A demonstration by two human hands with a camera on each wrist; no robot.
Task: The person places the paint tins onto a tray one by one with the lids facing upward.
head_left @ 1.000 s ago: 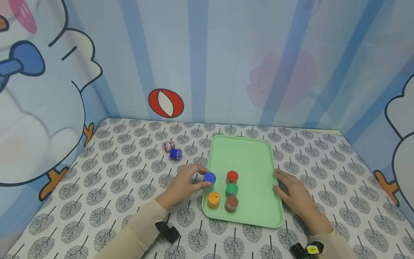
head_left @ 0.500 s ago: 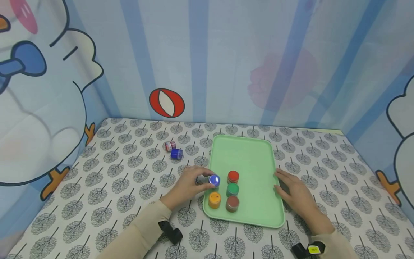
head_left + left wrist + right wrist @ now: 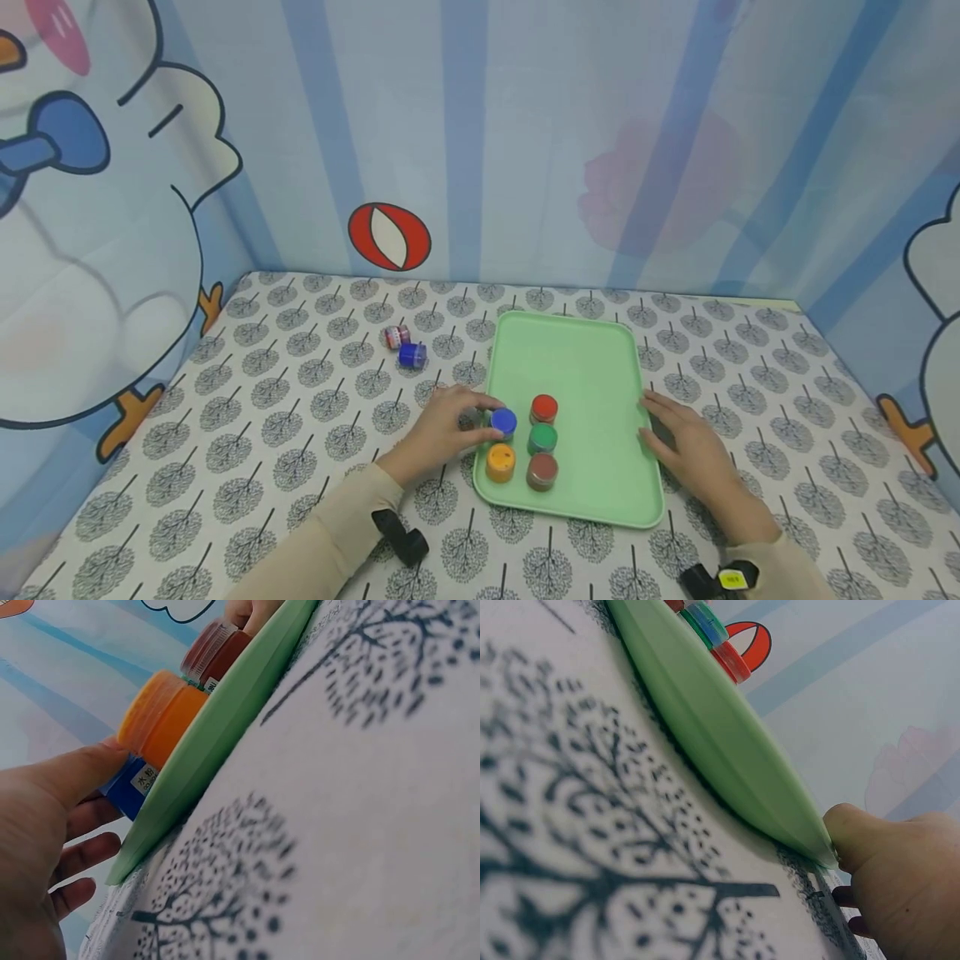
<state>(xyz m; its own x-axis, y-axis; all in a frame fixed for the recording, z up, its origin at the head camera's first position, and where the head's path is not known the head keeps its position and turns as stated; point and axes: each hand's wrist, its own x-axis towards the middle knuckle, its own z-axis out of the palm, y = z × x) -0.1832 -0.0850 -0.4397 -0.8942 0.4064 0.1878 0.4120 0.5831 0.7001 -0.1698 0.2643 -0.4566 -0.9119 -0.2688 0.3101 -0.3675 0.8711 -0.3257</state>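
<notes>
My left hand point(image 3: 442, 432) pinches a blue paint jar point(image 3: 503, 423) between thumb and forefinger at the left side of the green tray point(image 3: 592, 375). In the left wrist view the jar's labelled side point(image 3: 131, 787) shows behind the orange paint jar point(image 3: 161, 720), low against the tray. The orange jar stands just in front of it. To the right stand a red jar point(image 3: 543, 408), a green jar point(image 3: 542, 439) and a brown jar point(image 3: 542, 472) in a column. My right hand point(image 3: 693, 450) touches the tray's right rim with relaxed fingers and holds no jar.
Beyond the tray's left side, a blue jar point(image 3: 412, 355) and a small red-and-white jar point(image 3: 397, 337) lie on the tree-patterned tablecloth point(image 3: 300, 400). A printed curtain point(image 3: 525, 150) hangs behind the table.
My left hand has brought the blue jar slightly right and toward me, down beside the orange jar. The right hand has stayed at the tray's rim.
</notes>
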